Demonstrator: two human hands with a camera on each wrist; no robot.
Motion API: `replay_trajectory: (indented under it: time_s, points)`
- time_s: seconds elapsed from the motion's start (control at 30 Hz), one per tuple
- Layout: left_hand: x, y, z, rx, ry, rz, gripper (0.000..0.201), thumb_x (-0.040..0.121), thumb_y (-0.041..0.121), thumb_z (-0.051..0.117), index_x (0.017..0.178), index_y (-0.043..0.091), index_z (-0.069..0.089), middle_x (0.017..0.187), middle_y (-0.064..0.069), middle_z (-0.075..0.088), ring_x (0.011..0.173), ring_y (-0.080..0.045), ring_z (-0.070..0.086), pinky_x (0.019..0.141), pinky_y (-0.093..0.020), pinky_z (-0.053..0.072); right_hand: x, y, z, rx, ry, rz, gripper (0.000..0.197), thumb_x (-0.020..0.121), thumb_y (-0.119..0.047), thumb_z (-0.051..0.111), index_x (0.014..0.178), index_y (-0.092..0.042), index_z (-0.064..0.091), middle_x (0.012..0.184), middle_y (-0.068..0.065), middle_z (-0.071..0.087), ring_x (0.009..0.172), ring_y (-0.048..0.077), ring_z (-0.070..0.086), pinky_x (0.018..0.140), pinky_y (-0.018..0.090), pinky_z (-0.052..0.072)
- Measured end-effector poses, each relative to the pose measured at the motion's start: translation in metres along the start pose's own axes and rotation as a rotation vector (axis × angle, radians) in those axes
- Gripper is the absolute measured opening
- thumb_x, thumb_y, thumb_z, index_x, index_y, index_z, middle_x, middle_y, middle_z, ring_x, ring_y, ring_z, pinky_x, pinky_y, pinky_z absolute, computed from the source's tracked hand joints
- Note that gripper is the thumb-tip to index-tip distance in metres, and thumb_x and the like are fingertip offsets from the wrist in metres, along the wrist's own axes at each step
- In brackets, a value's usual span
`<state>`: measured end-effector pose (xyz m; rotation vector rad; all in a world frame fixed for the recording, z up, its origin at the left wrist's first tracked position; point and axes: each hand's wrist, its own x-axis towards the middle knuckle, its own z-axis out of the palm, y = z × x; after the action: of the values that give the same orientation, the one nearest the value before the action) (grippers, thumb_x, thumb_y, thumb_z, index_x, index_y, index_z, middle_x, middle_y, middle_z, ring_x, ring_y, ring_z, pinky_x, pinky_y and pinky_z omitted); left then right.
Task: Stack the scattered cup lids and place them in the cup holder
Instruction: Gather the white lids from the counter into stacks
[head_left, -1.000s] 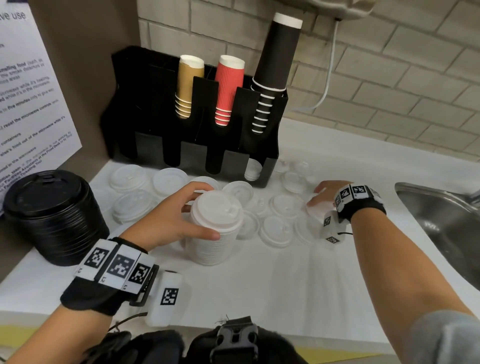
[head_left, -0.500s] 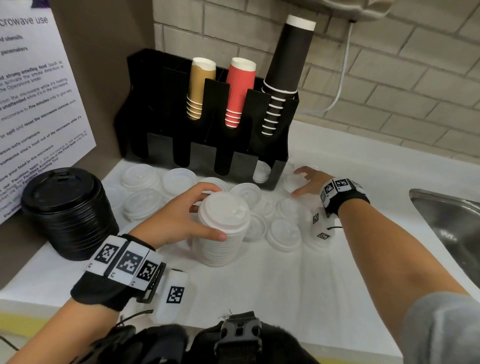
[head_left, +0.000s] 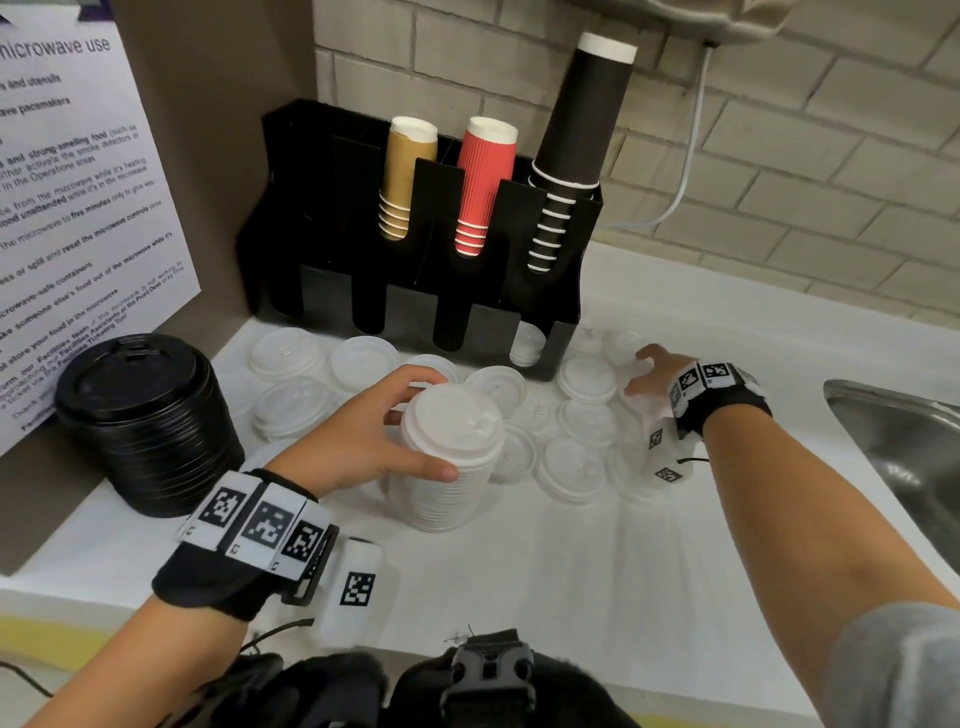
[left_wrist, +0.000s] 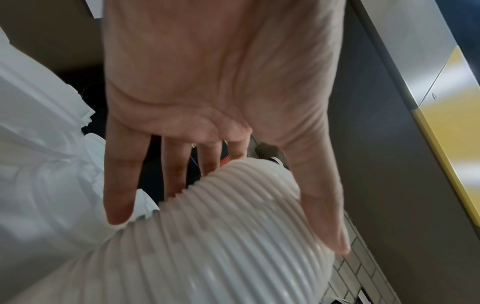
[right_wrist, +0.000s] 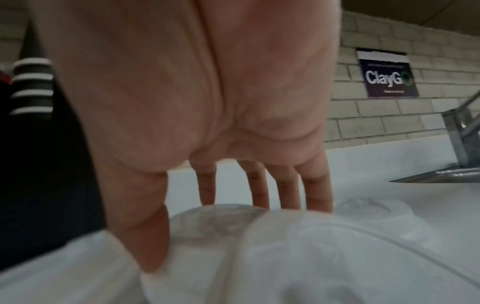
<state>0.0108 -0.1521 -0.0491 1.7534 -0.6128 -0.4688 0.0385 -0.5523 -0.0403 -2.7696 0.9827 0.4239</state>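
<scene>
Where microwave notice (head_left: 78, 208) hangs: "five minutes".

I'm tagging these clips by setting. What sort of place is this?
Probably a shared office or workplace pantry: a posted microwave-use notice, a cup holder stocked with paper cups, and a steel sink set in the white counter.
</scene>
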Motion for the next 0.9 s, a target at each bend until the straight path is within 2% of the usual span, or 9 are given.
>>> replay_trajectory:
  time_s: [0.1, 0.2, 0.27, 0.37, 0.47, 0.6, 0.7, 0.77, 0.9]
  points:
    - [-0.001, 0.001, 0.001, 0.004, 0.003, 0.005, 0.073, 0.052, 0.028, 0.09, 0.115, 0.04, 0.054, 0.112, 0.03, 0.061, 0.107, 0.011, 0.054, 0.085, -0.004, 0.042, -0.011, 0.002, -0.012, 0.131, 0.097, 0.026, 0.067, 0.084, -0.038, 0.061, 0.141, -0.025, 0.029, 0.128, 0.017, 0.053, 0.098, 0.034, 0.055, 0.068, 0.033, 0.04]
    - [-0.003, 0.0, 0.002, 0.009, 0.023, 0.004, 0.073, 0.058, 0.021, 0.091, 0.118, 0.04, 0.054, 0.115, 0.027, 0.061, 0.112, 0.006, 0.054, 0.091, -0.013, 0.042, -0.036, 0.0, -0.022, 0.264, 0.153, -0.007, 0.064, 0.087, -0.045, 0.057, 0.141, -0.026, 0.027, 0.131, 0.019, 0.049, 0.108, 0.037, 0.055, 0.083, 0.04, 0.045]
    - [-0.004, -0.001, 0.003, 0.006, 0.038, 0.002, 0.073, 0.059, 0.022, 0.091, 0.12, 0.039, 0.054, 0.121, 0.023, 0.058, 0.117, -0.002, 0.052, 0.096, -0.024, 0.044, -0.06, -0.006, -0.027, 0.468, 0.136, -0.084, 0.061, 0.089, -0.044, 0.056, 0.14, -0.028, 0.026, 0.129, 0.019, 0.047, 0.105, 0.036, 0.055, 0.088, 0.042, 0.049]
    - [-0.008, -0.001, 0.006, -0.001, 0.061, 0.014, 0.075, 0.056, 0.03, 0.09, 0.121, 0.041, 0.054, 0.119, 0.028, 0.058, 0.116, 0.0, 0.053, 0.089, -0.021, 0.048, -0.105, -0.022, -0.024, 0.819, 0.116, -0.269, 0.048, 0.089, -0.038, 0.055, 0.132, -0.035, 0.033, 0.116, 0.009, 0.055, 0.091, 0.019, 0.057, 0.074, 0.031, 0.048]
    - [-0.011, -0.003, 0.009, -0.002, 0.074, 0.031, 0.08, 0.051, 0.04, 0.087, 0.123, 0.044, 0.053, 0.116, 0.034, 0.057, 0.113, 0.006, 0.052, 0.087, -0.017, 0.046, -0.148, -0.043, -0.006, 0.983, 0.104, -0.437, 0.045, 0.077, -0.042, 0.06, 0.12, -0.044, 0.045, 0.108, -0.003, 0.058, 0.09, 0.009, 0.057, 0.069, 0.024, 0.043]
    - [-0.013, -0.007, 0.01, 0.002, 0.11, 0.026, 0.093, 0.047, 0.046, 0.087, 0.129, 0.047, 0.044, 0.124, 0.026, 0.053, 0.115, 0.006, 0.051, 0.088, -0.014, 0.044, -0.188, -0.069, 0.022, 0.941, 0.069, -0.701, 0.041, 0.074, -0.024, 0.078, 0.11, -0.034, 0.061, 0.11, -0.011, 0.061, 0.091, 0.009, 0.057, 0.074, 0.015, 0.046]
    - [-0.014, -0.009, 0.011, -0.003, 0.128, 0.02, 0.104, 0.046, 0.046, 0.087, 0.137, 0.043, 0.036, 0.13, 0.02, 0.051, 0.117, 0.001, 0.051, 0.093, -0.017, 0.042, -0.203, -0.086, 0.034, 0.84, 0.04, -0.807, 0.039, 0.074, -0.017, 0.079, 0.108, -0.029, 0.065, 0.115, -0.016, 0.059, 0.098, 0.005, 0.054, 0.071, 0.013, 0.046]
    - [-0.014, -0.008, 0.013, -0.007, 0.132, 0.024, 0.098, 0.047, 0.046, 0.086, 0.133, 0.042, 0.041, 0.128, 0.02, 0.053, 0.116, 0.003, 0.051, 0.095, -0.019, 0.042, -0.207, -0.094, 0.037, 0.769, 0.076, -0.837, 0.038, 0.073, -0.018, 0.08, 0.107, -0.028, 0.067, 0.116, -0.014, 0.059, 0.104, 0.001, 0.051, 0.072, 0.008, 0.043]
    - [-0.012, -0.007, 0.016, -0.003, 0.145, 0.028, 0.081, 0.05, 0.04, 0.088, 0.122, 0.042, 0.05, 0.119, 0.022, 0.059, 0.11, 0.01, 0.053, 0.09, -0.014, 0.043, -0.211, -0.103, 0.035, 0.663, 0.106, -0.878, 0.04, 0.07, -0.016, 0.082, 0.106, -0.03, 0.07, 0.123, -0.009, 0.055, 0.111, -0.005, 0.048, 0.079, 0.0, 0.035]
